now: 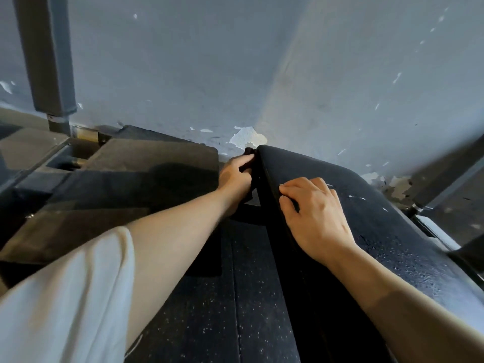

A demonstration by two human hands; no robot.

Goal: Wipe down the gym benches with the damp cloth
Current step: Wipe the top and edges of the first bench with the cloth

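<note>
Grey-blue wall (183, 61) with flaking paint backs the scene, a padded post (44, 56) at far left and dark floor mats (146, 158) below it. Next comes the left hand (235, 176), its grip curled round a dark cloth (248, 153) and pressing it against the left side edge of the black gym bench (392, 244), near its far end. Further right, the right hand (314, 213) rests on the pad's top, fingers loosely bent, holding nothing. The bench's long axis runs away from the person, its far end pointing at the wall. Wet streaks glint on the pad; I judge the bracing hand could slip on them, and the bunched cloth could skip the side seam or drop behind the bench.
</note>
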